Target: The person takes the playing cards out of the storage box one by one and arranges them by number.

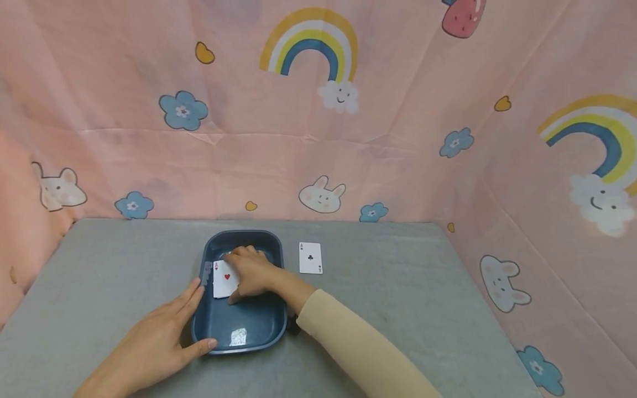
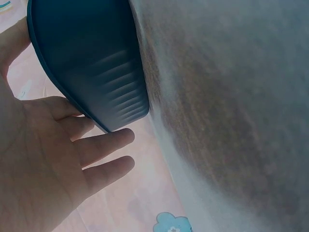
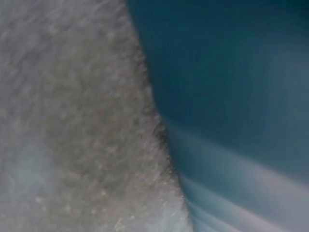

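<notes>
The ace of hearts [image 1: 225, 278] sits inside the blue tray [image 1: 246, 331], near its left wall, face up. The right hand [image 1: 254, 272] reaches into the tray from the right with fingers curled over the card, thumb at its lower edge, seemingly pinching it; whether the card is lifted off the tray floor cannot be told. The left hand [image 1: 159, 342] lies open against the tray's left wall, fingers straight, thumb touching the near rim. In the left wrist view that hand [image 2: 53, 169] is spread beside the tray's ribbed outer wall [image 2: 96, 63].

To do this well, I judge the left hand should brace the tray while the right keeps the card flat.

The tray holds only this card. An ace of clubs [image 1: 311, 258] lies on the grey surface [image 1: 398, 287] just right of the tray.
</notes>
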Available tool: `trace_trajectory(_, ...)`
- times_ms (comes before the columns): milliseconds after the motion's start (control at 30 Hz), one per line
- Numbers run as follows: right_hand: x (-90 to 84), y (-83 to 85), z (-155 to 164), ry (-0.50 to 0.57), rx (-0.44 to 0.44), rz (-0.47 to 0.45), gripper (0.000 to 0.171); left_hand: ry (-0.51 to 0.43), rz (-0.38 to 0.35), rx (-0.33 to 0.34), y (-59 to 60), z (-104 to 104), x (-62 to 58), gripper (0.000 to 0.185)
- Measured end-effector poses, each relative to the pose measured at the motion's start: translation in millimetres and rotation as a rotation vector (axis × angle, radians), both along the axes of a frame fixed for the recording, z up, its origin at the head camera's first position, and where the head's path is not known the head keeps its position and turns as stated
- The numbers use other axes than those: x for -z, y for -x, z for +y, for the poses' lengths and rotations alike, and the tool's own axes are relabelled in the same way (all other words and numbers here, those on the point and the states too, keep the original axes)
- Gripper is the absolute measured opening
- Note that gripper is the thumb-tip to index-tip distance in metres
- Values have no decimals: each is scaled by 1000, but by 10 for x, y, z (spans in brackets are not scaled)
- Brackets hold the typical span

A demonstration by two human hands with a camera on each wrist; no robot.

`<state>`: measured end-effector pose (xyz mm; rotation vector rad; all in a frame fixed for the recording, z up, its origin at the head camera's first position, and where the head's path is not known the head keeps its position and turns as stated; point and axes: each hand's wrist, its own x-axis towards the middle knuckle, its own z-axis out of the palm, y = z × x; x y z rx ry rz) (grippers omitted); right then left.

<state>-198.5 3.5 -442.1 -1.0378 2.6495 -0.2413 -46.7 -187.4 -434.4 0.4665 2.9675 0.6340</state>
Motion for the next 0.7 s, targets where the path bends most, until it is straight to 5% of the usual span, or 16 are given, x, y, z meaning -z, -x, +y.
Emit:
trace_trajectory(300,-25,18,22,35,13,18,93,-3,-17,-9,-3,10,-3,112)
trace_trajectory(700,-310,24,142,86,6,-4,97,5,-11,-18,-10,23,-8,112)
